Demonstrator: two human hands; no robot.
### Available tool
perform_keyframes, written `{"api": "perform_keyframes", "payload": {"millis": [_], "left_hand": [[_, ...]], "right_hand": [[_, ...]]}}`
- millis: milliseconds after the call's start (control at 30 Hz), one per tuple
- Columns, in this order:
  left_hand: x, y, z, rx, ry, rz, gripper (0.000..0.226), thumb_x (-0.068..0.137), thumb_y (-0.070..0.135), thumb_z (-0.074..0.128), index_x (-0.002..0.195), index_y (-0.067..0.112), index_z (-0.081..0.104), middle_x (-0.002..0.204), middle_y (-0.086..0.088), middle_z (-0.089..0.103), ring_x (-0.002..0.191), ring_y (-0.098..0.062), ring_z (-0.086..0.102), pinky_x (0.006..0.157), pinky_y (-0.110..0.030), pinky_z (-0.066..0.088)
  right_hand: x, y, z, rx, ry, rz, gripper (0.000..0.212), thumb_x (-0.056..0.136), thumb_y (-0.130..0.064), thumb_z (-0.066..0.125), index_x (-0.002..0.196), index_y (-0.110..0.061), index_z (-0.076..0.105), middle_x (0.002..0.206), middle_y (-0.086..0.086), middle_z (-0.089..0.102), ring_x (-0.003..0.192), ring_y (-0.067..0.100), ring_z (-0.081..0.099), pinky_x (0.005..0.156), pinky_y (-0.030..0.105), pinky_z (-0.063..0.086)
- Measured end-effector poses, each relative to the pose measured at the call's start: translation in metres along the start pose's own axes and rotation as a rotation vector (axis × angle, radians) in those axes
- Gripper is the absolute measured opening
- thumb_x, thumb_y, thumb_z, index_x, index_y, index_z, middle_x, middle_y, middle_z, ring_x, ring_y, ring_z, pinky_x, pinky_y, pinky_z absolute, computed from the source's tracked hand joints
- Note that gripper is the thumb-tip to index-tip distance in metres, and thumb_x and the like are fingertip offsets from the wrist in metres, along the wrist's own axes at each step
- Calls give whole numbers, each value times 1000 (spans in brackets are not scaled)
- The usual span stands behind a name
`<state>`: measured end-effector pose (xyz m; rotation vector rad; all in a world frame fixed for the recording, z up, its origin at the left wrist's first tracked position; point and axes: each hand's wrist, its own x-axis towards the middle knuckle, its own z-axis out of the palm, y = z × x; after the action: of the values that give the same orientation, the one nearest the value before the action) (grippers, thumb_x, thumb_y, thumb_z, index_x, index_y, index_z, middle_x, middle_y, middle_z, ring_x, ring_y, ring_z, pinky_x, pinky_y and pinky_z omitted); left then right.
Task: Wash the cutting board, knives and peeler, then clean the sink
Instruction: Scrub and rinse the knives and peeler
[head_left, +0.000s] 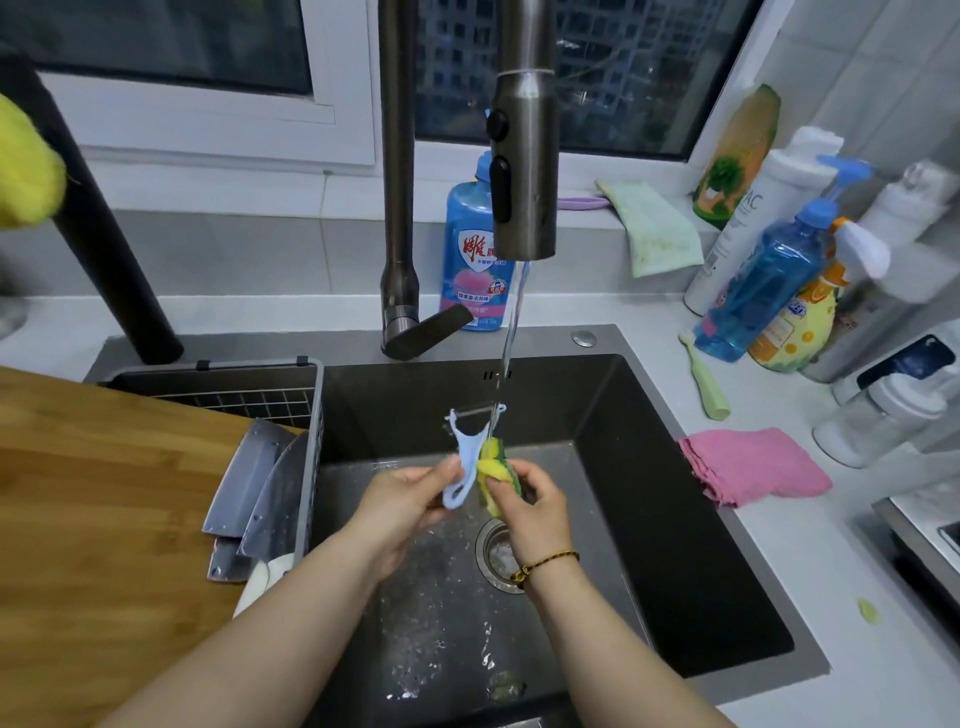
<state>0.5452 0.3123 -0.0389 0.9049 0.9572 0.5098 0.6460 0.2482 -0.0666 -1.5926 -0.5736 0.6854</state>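
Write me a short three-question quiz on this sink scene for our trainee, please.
1. True or false: the tap is off.
2. The left hand holds: A a knife, B the peeler, C a bottle.
3. What does the right hand hold?
Key: 1 false; 2 B; 3 the sponge.

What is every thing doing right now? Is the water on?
Faucet: on, water running.
Peeler: held upright by left hand, under the stream.
Sponge: gripped by right hand, against the peeler.
Knives: lying in the rack, untouched.
Cutting board: lying beside the sink.
Pink cloth: crumpled on the counter.
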Motion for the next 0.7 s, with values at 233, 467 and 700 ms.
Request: {"api": "perform_keyframes", "payload": {"millis": [233,467,700], "left_hand": [[0,0,-6,224,163,42,24,79,-9,62,92,8,51,79,-5,56,66,-15,56,43,-12,49],[0,0,-9,426,85,96,22,79,-11,57,80,8,66,51,9,62,50,-3,55,46,-11,45],[-9,1,-11,376,62,76,23,81,-13,53,84,6,66,64,-2,62,60,-14,55,43,-13,49]], "right_hand": [[-7,-11,-10,-105,117,-148,32,80,1,64,73,-28,51,94,8,52,75,-2,52,67,-1,38],[-5,-6,10,-630,-5,-716,35,62,-12,55,97,-18,56,91,9,58,89,11,45,80,9,37],[-7,-3,20,-810,8,-631,12,66,-6,57,73,-4,67,80,13,60,84,19,50,67,17,39]]}}
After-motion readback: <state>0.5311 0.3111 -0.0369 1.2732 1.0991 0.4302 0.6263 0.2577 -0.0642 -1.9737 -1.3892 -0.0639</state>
